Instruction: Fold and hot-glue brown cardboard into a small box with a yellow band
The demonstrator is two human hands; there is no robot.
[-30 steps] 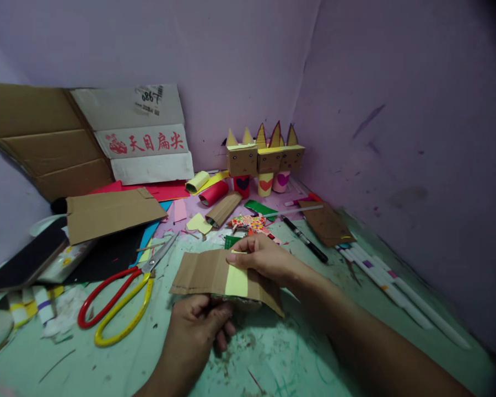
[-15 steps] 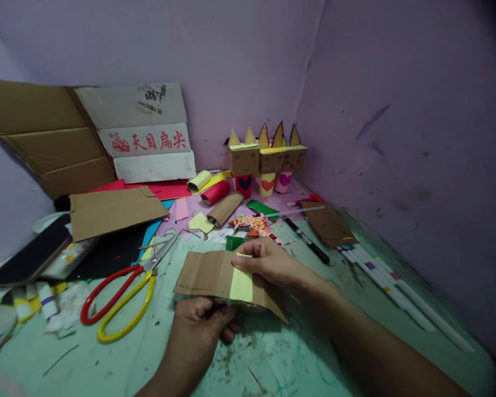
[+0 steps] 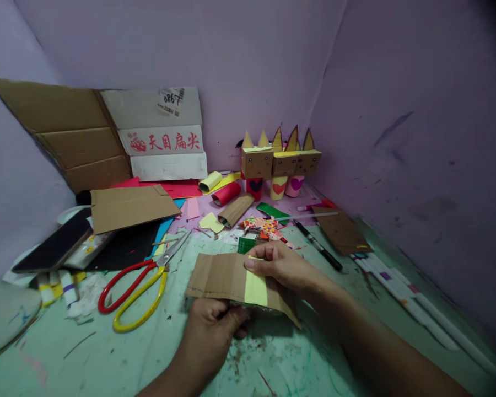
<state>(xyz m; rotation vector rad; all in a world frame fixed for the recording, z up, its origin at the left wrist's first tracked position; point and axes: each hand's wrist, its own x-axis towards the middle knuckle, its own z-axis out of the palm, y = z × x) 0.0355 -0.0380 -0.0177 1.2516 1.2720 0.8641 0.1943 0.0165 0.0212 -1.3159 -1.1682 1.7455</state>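
Between my two hands is a creased strip of brown cardboard, held a little above the green tabletop. A pale yellow paper strip lies across it, right of its middle. My right hand pinches the far edge, thumb on top of the yellow strip. At the near edge, my left hand is closed with thumb and fingers against the cardboard; its fingertips are partly hidden beneath. Scissors with one red and one yellow handle lie to the left, blades parted slightly.
Several cardboard figures with pointed ears stand by the back wall. A folded carton leans at the back left. A black pen and white markers lie right. Paper scraps and a red paper tube lie beyond my hands.
My view has turned slightly left, so everything appears shifted rightward. Both hands keep their grip on the cardboard, with the yellow strip in the same place on it.
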